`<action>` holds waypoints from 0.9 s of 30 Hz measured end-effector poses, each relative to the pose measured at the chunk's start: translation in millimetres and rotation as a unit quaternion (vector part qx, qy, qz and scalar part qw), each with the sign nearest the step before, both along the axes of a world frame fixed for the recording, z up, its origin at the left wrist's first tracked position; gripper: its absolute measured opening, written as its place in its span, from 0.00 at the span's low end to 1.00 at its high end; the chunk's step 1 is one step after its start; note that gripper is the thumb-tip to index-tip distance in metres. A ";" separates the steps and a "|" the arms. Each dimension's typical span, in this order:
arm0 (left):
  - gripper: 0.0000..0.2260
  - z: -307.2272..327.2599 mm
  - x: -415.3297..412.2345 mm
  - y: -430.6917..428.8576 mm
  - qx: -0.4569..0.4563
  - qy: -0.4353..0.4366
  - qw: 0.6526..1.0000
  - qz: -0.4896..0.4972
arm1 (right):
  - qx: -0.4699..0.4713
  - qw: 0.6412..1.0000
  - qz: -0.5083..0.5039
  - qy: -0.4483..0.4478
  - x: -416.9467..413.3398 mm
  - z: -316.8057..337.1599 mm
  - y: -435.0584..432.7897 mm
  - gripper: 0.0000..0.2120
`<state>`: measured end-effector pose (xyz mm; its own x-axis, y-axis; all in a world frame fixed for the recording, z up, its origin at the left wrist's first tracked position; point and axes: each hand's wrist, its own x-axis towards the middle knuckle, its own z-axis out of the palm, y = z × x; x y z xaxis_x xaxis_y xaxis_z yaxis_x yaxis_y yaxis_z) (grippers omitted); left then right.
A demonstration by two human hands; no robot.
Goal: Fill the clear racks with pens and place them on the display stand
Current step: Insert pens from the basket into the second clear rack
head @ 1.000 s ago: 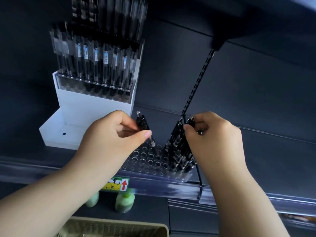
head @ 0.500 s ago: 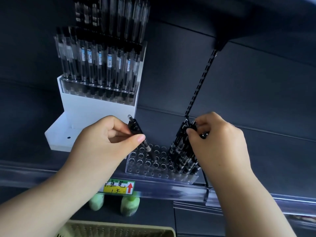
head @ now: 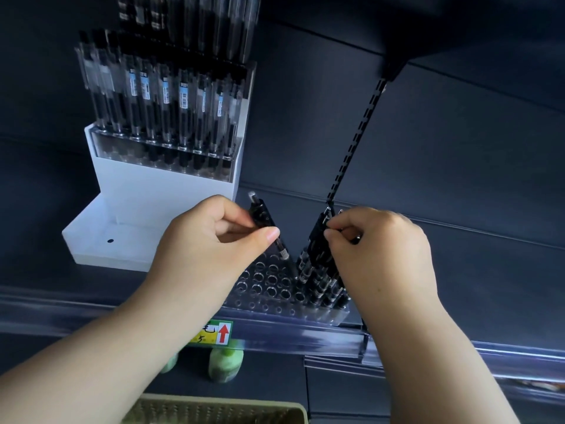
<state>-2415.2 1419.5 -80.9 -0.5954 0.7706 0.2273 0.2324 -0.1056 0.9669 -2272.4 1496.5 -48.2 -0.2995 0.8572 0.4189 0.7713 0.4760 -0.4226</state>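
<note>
As left hand [head: 211, 249] pinches a pen [head: 262, 212] over rack [head: 272, 310], right hand [head: 379, 255] pinches racked pens [head: 318, 272].

Dark grey back panel [head: 428, 166], dimly lit, with horizontal seams. A black slotted upright [head: 354, 139] runs down it from beneath a dark upper shelf [head: 458, 19]. The shelf's front edge carries a clear price rail [head: 290, 338] with a yellow label [head: 214, 332] bearing a red arrow. Below: pale green bottles [head: 224, 367]; a beige perforated basket [head: 214, 411] at the bottom edge.

stand [head: 159, 203]: white | pens [head: 318, 270]: black | rack [head: 269, 283]: clear | basket [head: 214, 413]: yellow-green
</note>
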 end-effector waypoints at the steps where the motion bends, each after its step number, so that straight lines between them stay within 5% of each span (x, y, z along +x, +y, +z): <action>1: 0.09 0.1 2.9 2.3 0.002 0.007 1.000 -0.004 | 0.009 1.000 0.007 0.005 0.3 -0.3 -0.3 0.04; 7: 0.08 -6.0 14.6 14.6 0.007 0.040 0.999 -0.031 | 0.056 0.997 0.028 0.048 8.0 4.4 -0.1 0.12; 27: 0.11 -45.8 37.3 33.0 -0.034 0.213 0.975 -0.045 | 0.042 0.996 0.057 0.058 29.5 -0.9 -2.9 0.11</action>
